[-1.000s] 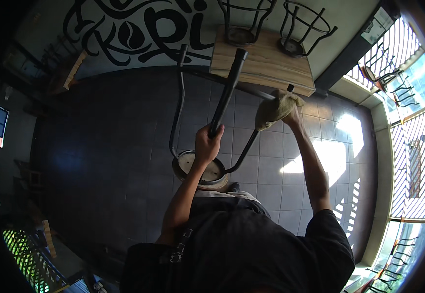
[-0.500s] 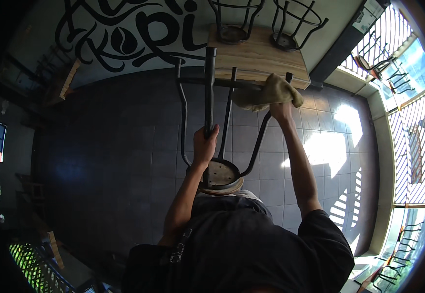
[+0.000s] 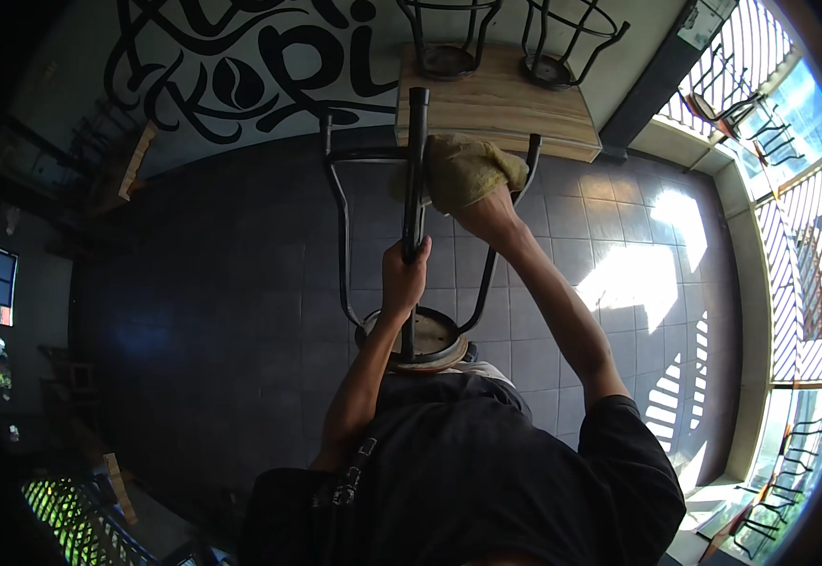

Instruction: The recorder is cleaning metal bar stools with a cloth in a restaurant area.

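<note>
While closed, hands [image 3: 404,275] [image 3: 489,211] on stool [image 3: 416,179], cloth [image 3: 468,170].

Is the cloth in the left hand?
No, the right hand holds the cloth, while the left hand grips a stool leg.

And there's the wood-grained table [image 3: 486,111] up ahead, carrying two upturned stools side by side, left stool [image 3: 449,62] and right stool [image 3: 550,72], seats down, dark legs skyward! Below spreads the grey tiled floor [image 3: 241,274], sunlight [image 3: 654,283] lying bright across its right side.
</note>
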Demonstrator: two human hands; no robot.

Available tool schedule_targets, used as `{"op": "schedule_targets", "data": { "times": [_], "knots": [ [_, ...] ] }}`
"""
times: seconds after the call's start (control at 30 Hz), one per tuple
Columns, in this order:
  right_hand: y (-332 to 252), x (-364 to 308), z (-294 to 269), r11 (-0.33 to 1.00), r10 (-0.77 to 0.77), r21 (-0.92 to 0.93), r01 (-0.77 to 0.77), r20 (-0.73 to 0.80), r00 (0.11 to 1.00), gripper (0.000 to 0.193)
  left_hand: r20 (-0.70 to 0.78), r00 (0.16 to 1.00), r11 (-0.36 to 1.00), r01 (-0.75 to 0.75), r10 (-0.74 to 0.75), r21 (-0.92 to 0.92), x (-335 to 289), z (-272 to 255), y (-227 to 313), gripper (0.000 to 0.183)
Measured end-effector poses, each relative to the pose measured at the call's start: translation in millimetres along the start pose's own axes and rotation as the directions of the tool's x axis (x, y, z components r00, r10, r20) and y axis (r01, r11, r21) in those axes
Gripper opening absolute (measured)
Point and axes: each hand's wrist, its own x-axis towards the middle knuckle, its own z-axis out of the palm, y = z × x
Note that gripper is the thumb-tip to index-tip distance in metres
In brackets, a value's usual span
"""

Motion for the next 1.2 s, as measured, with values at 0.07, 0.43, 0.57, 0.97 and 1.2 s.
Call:
{"op": "schedule_targets", "data": {
  "times": [0.07,0.43,0.57,0.97,1.2],
  "knots": [
    [20.0,-2.9,-16.8,0.992,0.074,0.103,-0.071,-0.027,0.997,0.028,0.007,1.0,1.0,-0.012,0.012,0.0,-4.4,-0.9,2.5,0.043],
    [97.8,-75.0,-11.5,0.943,0.183,0.28,-0.182,0.025,0.983,0.013,0.035,0.996,0.995,-0.079,0.077,0.059,-16.2,-34.7,4.9,0.041],
    [76.0,-51.8,-9.4,0.976,0.176,0.125,-0.176,0.013,0.984,0.019,-0.029,0.999,0.987,-0.034,0.039,0.156,-10.9,-41.2,10.5,0.041],
    [50.7,-18.4,-39.1,0.956,0.202,0.228,-0.186,-0.05,0.978,0.023,0.038,0.997,0.992,0.064,-0.06,-0.11,2.9,-14.5,-1.5,0.041],
    [116.5,-83.1,-17.2,0.816,0.315,0.537,-0.217,-0.097,0.944,0.022,0.14,0.99,0.999,0.033,-0.027,-0.042,0.4,-7.9,-5.9,0.042]
  ]
}}
